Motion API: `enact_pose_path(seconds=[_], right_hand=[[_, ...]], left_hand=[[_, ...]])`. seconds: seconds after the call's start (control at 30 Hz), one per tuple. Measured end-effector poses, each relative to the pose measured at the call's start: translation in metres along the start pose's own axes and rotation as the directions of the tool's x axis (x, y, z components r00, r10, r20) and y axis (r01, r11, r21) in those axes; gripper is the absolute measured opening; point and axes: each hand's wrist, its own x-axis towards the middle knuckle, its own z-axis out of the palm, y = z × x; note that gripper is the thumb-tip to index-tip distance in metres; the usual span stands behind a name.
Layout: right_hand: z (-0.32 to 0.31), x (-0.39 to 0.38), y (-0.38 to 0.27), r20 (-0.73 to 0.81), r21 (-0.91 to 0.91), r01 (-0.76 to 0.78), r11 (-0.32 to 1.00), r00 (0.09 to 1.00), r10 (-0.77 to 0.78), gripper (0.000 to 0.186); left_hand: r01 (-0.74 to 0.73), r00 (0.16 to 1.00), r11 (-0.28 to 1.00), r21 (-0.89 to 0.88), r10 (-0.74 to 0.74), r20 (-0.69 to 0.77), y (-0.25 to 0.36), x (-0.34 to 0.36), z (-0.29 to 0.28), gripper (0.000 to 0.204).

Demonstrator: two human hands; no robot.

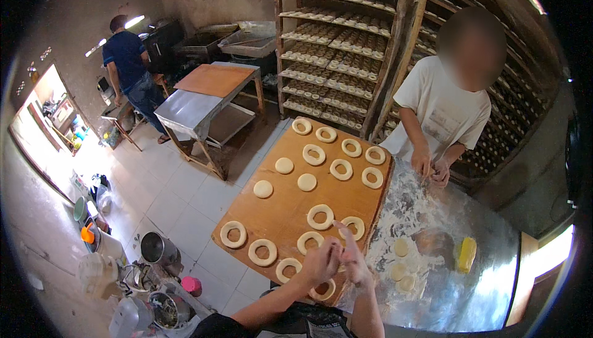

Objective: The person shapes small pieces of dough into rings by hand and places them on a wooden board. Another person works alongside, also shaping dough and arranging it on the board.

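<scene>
The left hand point(323, 262) curls; if it holds something, I cannot tell. The right hand point(357, 265) stretches wide beside it, above dough rings point(252, 254). The dark shirt point(302, 318) bears pale, unreadable print.

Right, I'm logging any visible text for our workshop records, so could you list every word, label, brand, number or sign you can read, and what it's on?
None can be read.
White T-shirt at the right: a faded grey print, too blurred to read.
Black garment at the lower edge: small pale marks, too small to read.
</scene>
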Motion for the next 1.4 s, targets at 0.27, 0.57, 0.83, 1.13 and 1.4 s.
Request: enact_pose_path(seconds=[0.27,0.57,0.83,1.13,1.4], right_hand=[[0.065,0.046,0.02,-0.237,-0.013,-0.129,0.992,0.964,0.123,0.058],[0.079,0.079,0.051,-0.17,-0.503,0.02,0.864,0.978,-0.122,0.061],[0.108,0.108,0.064,-0.282,0.063,-0.411,0.91,0.867,0.411,0.069],[0.117,0.118,0.046,-0.481,-0.789,-0.555,0.264,0.825,0.296,0.082],[0.131,0.118,0.071,-0.393,-0.892,-0.447,0.066,0.84,0.375,0.088]], left_hand=[[0.002,0.998,0.997,0.075,-0.007,0.069,-0.036,0.024,-0.076,0.02],[0.047,0.995,0.989,0.143,-0.06,0.086,-0.063,0.049,-0.117,0.027],[0.371,0.903,0.925,-0.076,-0.34,0.264,-0.078,0.073,-0.131,0.04],[0.025,0.959,0.696,0.717,-0.219,0.179,-0.126,0.083,-0.159,0.073],[0.026,0.915,0.73,0.683,-0.293,0.278,-0.117,0.075,-0.165,0.08]])
